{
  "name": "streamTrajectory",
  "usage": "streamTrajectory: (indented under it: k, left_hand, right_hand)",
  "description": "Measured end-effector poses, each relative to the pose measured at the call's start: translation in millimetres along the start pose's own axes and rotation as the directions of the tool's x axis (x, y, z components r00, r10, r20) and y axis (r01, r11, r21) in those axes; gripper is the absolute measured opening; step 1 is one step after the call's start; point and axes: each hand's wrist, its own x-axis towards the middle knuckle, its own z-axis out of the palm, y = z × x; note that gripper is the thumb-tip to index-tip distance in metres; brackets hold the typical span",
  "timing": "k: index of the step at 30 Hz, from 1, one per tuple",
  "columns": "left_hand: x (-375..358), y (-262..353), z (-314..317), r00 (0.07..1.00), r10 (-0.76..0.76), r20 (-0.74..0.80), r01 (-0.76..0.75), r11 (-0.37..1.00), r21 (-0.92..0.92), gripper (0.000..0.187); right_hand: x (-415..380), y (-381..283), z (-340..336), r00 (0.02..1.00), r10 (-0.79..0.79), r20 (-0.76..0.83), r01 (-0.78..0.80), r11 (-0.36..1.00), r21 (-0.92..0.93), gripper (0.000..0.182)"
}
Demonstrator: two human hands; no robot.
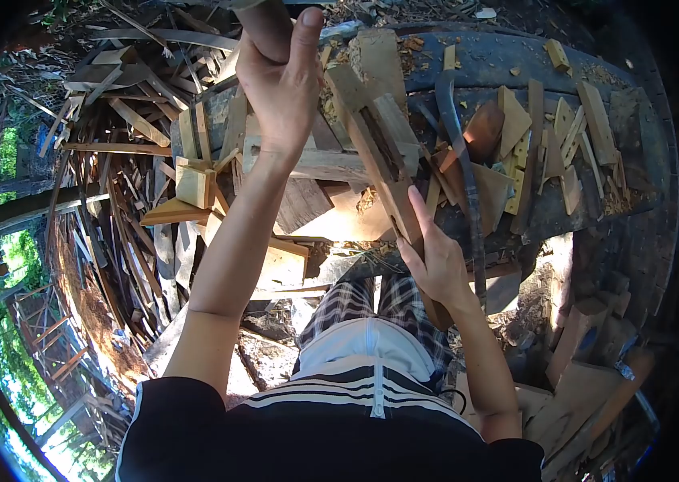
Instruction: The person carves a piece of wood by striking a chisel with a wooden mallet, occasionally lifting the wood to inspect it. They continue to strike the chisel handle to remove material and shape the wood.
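Observation:
My left hand (281, 100) is raised at the top of the view, its fingers wrapped round a thick, rounded brown wooden piece (269, 30) whose far end runs out of the picture. In front of me, my right hand (440, 263) grips the lower part of a long wooden bar (361, 138) with a slot cut along it. That bar slants up and to the left, across a grey wooden block (327, 163) on the dark bench (468, 60). Beside the bar, to the right of it, lies a long, curved dark strip (457, 140).
Wood offcuts (514, 120) and shavings are strewn over the right part of the bench. A big heap of scrap wood (126, 161) lies to the left. Short boards (588, 394) are piled at the lower right, near my right arm.

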Motion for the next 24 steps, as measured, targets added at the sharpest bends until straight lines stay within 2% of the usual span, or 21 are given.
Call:
streamTrajectory:
  k: [11,16,19,21,24]
  left_hand:
    - [0,-5,-2,1.000,0.009,0.011,-0.009,1.000,-0.010,0.035]
    - [1,-1,-3,0.999,0.014,-0.040,-0.014,1.000,-0.002,0.036]
    - [4,-3,-10,0.999,0.022,-0.038,-0.024,0.999,-0.042,0.035]
    - [5,-4,-11,0.999,0.020,-0.050,-0.022,0.998,-0.051,0.035]
    - [3,-2,-6,0.997,0.024,-0.068,-0.027,0.999,-0.041,0.033]
  right_hand:
    - [0,0,1,1.000,-0.010,-0.006,0.010,1.000,-0.002,0.073]
    - [1,1,1,0.999,-0.033,-0.022,0.033,0.999,0.002,0.074]
    - [-1,0,-1,1.000,-0.016,-0.005,0.016,1.000,-0.001,0.074]
    - [0,-4,-5,0.992,0.057,0.109,-0.056,0.998,-0.015,0.073]
    - [0,-4,-6,0.990,0.072,0.118,-0.069,0.997,-0.027,0.072]
